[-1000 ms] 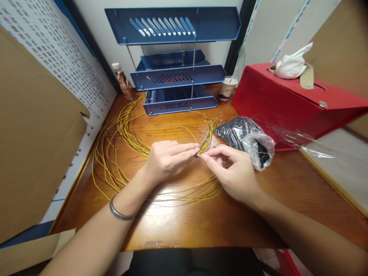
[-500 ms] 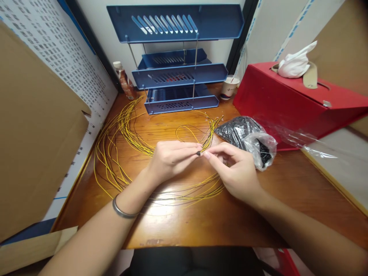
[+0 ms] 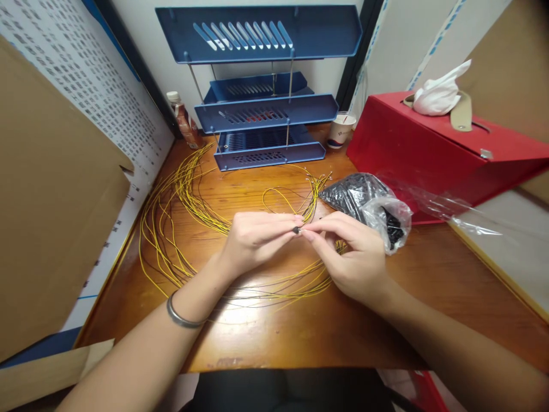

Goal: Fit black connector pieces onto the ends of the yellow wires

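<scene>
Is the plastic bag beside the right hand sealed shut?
No, the mouth of the plastic bag gapes open near the right hand, showing black pieces inside.

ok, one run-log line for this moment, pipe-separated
left hand: pinching small black piece | right hand: pinched beside it, held item unclear | yellow and dark wires: looped on table | clear bag: beside red box

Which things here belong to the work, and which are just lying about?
In use, seemingly:
small black piece
pale tip beside it
yellow and dark wires
plastic bag, perhaps

Apparently lying about:
bottle
paper cup
blue trays
red box
tissue
</scene>
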The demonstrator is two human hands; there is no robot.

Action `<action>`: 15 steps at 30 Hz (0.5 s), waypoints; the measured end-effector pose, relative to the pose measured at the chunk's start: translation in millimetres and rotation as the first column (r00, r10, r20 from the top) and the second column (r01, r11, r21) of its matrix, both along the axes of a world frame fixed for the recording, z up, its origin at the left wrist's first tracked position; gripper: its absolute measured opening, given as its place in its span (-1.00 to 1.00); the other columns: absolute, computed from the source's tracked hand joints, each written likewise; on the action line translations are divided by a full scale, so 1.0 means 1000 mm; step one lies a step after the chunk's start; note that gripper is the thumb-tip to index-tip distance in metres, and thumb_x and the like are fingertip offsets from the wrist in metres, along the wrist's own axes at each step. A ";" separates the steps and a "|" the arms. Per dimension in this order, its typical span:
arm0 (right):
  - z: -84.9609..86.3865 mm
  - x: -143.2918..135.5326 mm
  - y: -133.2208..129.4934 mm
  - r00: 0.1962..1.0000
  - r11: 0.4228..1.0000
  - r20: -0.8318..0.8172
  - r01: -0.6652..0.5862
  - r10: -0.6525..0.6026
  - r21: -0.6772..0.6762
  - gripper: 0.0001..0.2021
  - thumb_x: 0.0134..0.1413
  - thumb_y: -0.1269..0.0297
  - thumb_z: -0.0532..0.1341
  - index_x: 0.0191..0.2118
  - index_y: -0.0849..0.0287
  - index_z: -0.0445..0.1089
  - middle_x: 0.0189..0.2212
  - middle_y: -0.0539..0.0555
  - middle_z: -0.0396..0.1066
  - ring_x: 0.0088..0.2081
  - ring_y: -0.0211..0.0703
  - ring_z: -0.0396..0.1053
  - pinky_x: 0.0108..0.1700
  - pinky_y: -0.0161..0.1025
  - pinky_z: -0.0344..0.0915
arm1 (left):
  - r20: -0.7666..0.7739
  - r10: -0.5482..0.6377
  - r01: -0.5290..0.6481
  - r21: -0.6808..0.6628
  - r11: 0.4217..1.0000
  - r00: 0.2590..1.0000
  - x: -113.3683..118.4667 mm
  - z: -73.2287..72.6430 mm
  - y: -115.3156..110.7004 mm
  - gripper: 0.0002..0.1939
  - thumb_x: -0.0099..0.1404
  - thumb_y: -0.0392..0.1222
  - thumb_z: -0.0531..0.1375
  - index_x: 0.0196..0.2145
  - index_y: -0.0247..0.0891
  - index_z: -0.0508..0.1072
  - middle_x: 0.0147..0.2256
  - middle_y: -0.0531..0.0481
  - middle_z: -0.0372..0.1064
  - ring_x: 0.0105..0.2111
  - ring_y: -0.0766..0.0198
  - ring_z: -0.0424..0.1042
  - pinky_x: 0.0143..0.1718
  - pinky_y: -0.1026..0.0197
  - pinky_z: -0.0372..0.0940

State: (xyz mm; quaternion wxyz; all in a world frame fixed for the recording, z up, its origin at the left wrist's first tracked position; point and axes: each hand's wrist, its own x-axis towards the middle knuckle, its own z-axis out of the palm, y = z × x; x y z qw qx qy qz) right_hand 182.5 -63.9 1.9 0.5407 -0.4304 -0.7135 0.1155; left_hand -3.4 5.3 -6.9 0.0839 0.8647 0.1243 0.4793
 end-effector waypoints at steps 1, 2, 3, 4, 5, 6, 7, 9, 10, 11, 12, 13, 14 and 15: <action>0.000 0.000 0.000 1.000 1.000 0.016 0.000 -0.001 0.015 -0.93 0.17 0.48 0.28 -0.28 0.26 0.54 -0.50 0.01 0.40 -0.55 -0.33 0.23 -0.49 -0.28 0.19 | -0.004 0.003 -0.003 0.007 1.000 1.000 0.000 0.000 0.000 -0.88 0.33 -0.36 0.25 -0.19 -0.34 0.59 -0.19 -0.19 0.62 -0.18 0.22 0.63 -0.19 0.29 0.53; 0.001 0.001 0.000 1.000 1.000 0.032 0.001 -0.002 0.023 -0.93 0.17 0.48 0.28 -0.28 0.27 0.53 -0.50 0.01 0.40 -0.55 -0.32 0.24 -0.49 -0.27 0.19 | -0.012 0.009 -0.009 0.017 1.000 1.000 0.000 0.000 0.000 -0.88 0.33 -0.35 0.25 -0.19 -0.34 0.59 -0.20 -0.19 0.62 -0.19 0.22 0.63 -0.20 0.30 0.53; 0.001 0.001 0.000 0.999 1.000 0.045 0.004 -0.005 0.026 -0.93 0.17 0.48 0.28 -0.28 0.27 0.53 -0.51 0.01 0.40 -0.55 -0.32 0.24 -0.48 -0.27 0.19 | -0.021 0.016 -0.015 0.032 0.999 1.000 0.000 0.000 0.001 -0.88 0.33 -0.35 0.25 -0.19 -0.34 0.59 -0.20 -0.18 0.62 -0.19 0.22 0.63 -0.20 0.30 0.52; 0.001 0.001 0.000 0.998 1.000 0.055 0.011 -0.012 0.023 -0.93 0.17 0.48 0.28 -0.28 0.27 0.53 -0.51 0.02 0.41 -0.56 -0.31 0.25 -0.48 -0.26 0.19 | -0.031 0.025 -0.023 0.050 0.999 0.999 -0.001 0.000 0.001 -0.88 0.34 -0.34 0.24 -0.19 -0.34 0.58 -0.20 -0.17 0.62 -0.20 0.23 0.63 -0.22 0.30 0.52; 0.001 0.001 0.000 0.998 1.000 0.065 0.019 -0.020 0.017 -0.93 0.17 0.47 0.28 -0.28 0.27 0.54 -0.51 0.03 0.41 -0.56 -0.31 0.25 -0.49 -0.26 0.19 | -0.042 0.035 -0.032 0.069 0.997 0.999 -0.001 0.000 0.001 -0.88 0.35 -0.32 0.24 -0.19 -0.33 0.58 -0.20 -0.16 0.62 -0.21 0.23 0.63 -0.24 0.30 0.52; 0.001 0.001 0.000 0.997 1.000 0.074 0.027 -0.028 0.009 -0.93 0.17 0.46 0.28 -0.28 0.27 0.54 -0.50 0.03 0.42 -0.56 -0.31 0.25 -0.49 -0.26 0.18 | -0.051 0.048 -0.043 0.090 0.995 0.998 -0.001 -0.001 0.002 -0.88 0.35 -0.31 0.24 -0.19 -0.33 0.57 -0.20 -0.15 0.62 -0.23 0.24 0.64 -0.27 0.31 0.51; 0.000 0.002 0.000 0.996 0.999 0.083 0.035 -0.036 0.004 -0.93 0.17 0.45 0.28 -0.28 0.26 0.54 -0.50 0.03 0.43 -0.57 -0.31 0.24 -0.49 -0.25 0.18 | -0.059 0.063 -0.056 0.112 0.992 0.996 -0.002 -0.001 0.002 -0.89 0.35 -0.31 0.24 -0.19 -0.32 0.57 -0.20 -0.14 0.63 -0.25 0.25 0.64 -0.31 0.32 0.50; -0.001 0.001 0.000 0.994 0.999 0.099 0.047 -0.047 -0.001 -0.93 0.17 0.44 0.28 -0.30 0.24 0.53 -0.51 0.03 0.42 -0.58 -0.31 0.23 -0.50 -0.25 0.17 | -0.068 0.096 -0.085 0.155 0.984 0.993 -0.003 -0.002 0.003 -0.90 0.34 -0.29 0.25 -0.20 -0.31 0.56 -0.20 -0.11 0.63 -0.31 0.27 0.64 -0.39 0.33 0.47; -0.001 0.001 0.000 0.993 0.999 0.105 0.051 -0.050 -0.005 -0.93 0.17 0.44 0.27 -0.30 0.23 0.53 -0.51 0.02 0.42 -0.58 -0.31 0.22 -0.50 -0.25 0.17 | -0.072 0.113 -0.099 0.175 0.980 0.991 -0.003 -0.002 0.004 -0.91 0.34 -0.29 0.26 -0.20 -0.30 0.56 -0.20 -0.10 0.63 -0.34 0.28 0.63 -0.42 0.33 0.45; -0.002 0.001 0.000 0.993 0.998 0.109 0.054 -0.053 -0.010 -0.93 0.17 0.44 0.27 -0.30 0.22 0.53 -0.52 0.01 0.41 -0.59 -0.31 0.21 -0.50 -0.25 0.17 | -0.077 0.127 -0.111 0.193 0.975 0.989 -0.004 -0.002 0.004 -0.91 0.33 -0.29 0.27 -0.20 -0.29 0.55 -0.21 -0.08 0.63 -0.36 0.29 0.63 -0.45 0.33 0.43; -0.002 0.001 0.000 0.992 0.998 0.113 0.058 -0.056 -0.020 -0.93 0.17 0.44 0.27 -0.30 0.21 0.52 -0.52 0.00 0.41 -0.59 -0.32 0.21 -0.50 -0.25 0.17 | -0.082 0.140 -0.121 0.207 0.971 0.987 -0.004 -0.003 0.004 -0.91 0.33 -0.28 0.27 -0.21 -0.29 0.55 -0.21 -0.08 0.63 -0.38 0.30 0.62 -0.47 0.33 0.41; -0.002 0.001 0.000 0.992 0.997 0.115 0.062 -0.058 -0.034 -0.92 0.17 0.44 0.26 -0.30 0.20 0.52 -0.52 0.00 0.41 -0.59 -0.32 0.21 -0.49 -0.25 0.17 | -0.086 0.151 -0.129 0.217 0.968 0.985 -0.004 -0.003 0.004 -0.91 0.32 -0.28 0.27 -0.21 -0.28 0.55 -0.21 -0.07 0.63 -0.39 0.30 0.62 -0.48 0.33 0.40; -0.003 0.001 0.000 0.991 0.997 0.117 0.066 -0.060 -0.049 -0.92 0.18 0.44 0.26 -0.30 0.19 0.52 -0.51 0.01 0.42 -0.59 -0.31 0.21 -0.49 -0.25 0.18 | -0.088 0.160 -0.137 0.225 0.965 0.983 -0.004 -0.003 0.003 -0.91 0.33 -0.27 0.27 -0.21 -0.28 0.55 -0.21 -0.07 0.63 -0.40 0.31 0.61 -0.48 0.33 0.40; -0.003 0.001 -0.001 0.991 0.996 0.118 0.070 -0.062 -0.059 -0.92 0.18 0.43 0.26 -0.29 0.19 0.52 -0.50 0.01 0.43 -0.58 -0.31 0.22 -0.49 -0.25 0.18 | -0.091 0.169 -0.144 0.229 0.963 0.981 -0.004 -0.003 0.003 -0.91 0.33 -0.27 0.26 -0.21 -0.27 0.55 -0.21 -0.07 0.63 -0.41 0.32 0.61 -0.48 0.33 0.39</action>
